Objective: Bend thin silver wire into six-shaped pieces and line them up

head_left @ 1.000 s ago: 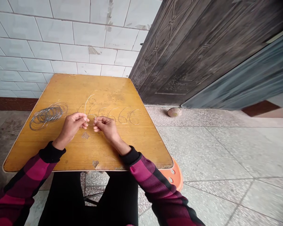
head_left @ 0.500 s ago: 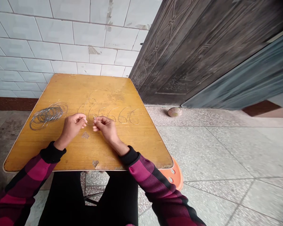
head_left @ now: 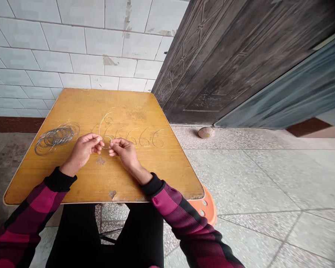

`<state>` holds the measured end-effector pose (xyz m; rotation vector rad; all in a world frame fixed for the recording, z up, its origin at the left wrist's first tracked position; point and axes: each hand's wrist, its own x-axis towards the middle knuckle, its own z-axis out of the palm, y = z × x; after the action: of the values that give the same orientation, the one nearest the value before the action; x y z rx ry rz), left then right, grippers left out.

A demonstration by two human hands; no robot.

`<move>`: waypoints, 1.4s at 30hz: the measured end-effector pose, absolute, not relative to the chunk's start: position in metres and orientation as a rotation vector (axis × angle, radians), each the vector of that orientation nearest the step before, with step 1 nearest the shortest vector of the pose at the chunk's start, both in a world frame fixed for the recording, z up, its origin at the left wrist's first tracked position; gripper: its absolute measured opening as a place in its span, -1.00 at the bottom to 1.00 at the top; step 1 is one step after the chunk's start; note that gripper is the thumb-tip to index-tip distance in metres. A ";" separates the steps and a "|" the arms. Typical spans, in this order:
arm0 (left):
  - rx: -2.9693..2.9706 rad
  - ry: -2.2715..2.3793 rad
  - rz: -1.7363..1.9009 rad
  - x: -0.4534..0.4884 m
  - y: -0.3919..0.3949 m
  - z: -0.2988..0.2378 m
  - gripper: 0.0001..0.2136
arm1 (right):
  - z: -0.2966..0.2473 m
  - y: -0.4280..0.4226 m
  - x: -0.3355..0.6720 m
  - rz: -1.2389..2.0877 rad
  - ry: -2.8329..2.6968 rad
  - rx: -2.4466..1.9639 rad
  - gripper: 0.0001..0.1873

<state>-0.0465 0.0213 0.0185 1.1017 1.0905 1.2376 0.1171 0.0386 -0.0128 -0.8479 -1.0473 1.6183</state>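
Note:
Between both hands I hold a thin wire (head_left: pixel 99 125) bent into a curve like a 6, its long end rising up and to the right. My left hand (head_left: pixel 86 148) pinches it on the left side of the loop. The fingertips of my right hand (head_left: pixel 124 150) grip the loop's right side. Beyond and to the right, several wires (head_left: pixel 158 138) of similar 6-like shape lie in a row on the wooden table (head_left: pixel 162 171). One more curled wire (head_left: pixel 108 118) lies farther back. A loose pile of wire loops (head_left: pixel 57 137) rests left of my left hand.
A white tiled wall (head_left: pixel 80 63) stands against the table's far edge. To the right are a dark carved door (head_left: pixel 212 56) and a roundish object (head_left: pixel 206 132) on the floor. An orange stool (head_left: pixel 208 204) shows under the table's right front corner.
My left hand has shifted slightly left and turned a little. The wire's long end now leans to the right and shows more plainly. My right hand has barely moved.

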 end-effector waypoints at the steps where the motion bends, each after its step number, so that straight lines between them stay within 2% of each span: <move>1: 1.151 1.136 1.246 -0.047 0.022 0.018 -0.79 | -0.013 0.039 0.117 1.619 -1.054 -0.849 -0.59; 4: 1.280 1.293 1.313 -0.057 0.026 0.019 -0.80 | -0.012 0.040 0.121 1.580 -1.103 -0.854 -0.61; 8: 1.315 1.436 1.377 -0.080 0.031 0.024 -0.86 | -0.009 0.048 0.136 1.341 -1.171 -0.909 -0.67; 12: 1.285 1.454 1.270 -0.087 0.033 0.021 -0.87 | -0.005 0.058 0.156 1.105 -1.187 -0.945 -0.74; 17: 1.265 1.440 1.160 -0.071 0.030 0.009 -0.84 | -0.004 0.065 0.169 0.942 -1.223 -0.998 -0.73; 26: 1.307 1.483 0.785 -0.064 0.017 0.009 -0.92 | -0.009 0.068 0.172 0.878 -1.343 -1.047 -0.71; 42: 1.448 1.532 0.728 -0.088 0.015 0.010 -0.87 | -0.012 0.072 0.175 0.816 -1.417 -1.087 -0.71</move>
<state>-0.0879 0.0149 0.0099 1.4478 1.5317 0.7282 0.1754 0.0719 -0.0117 -1.0873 -1.4173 0.8162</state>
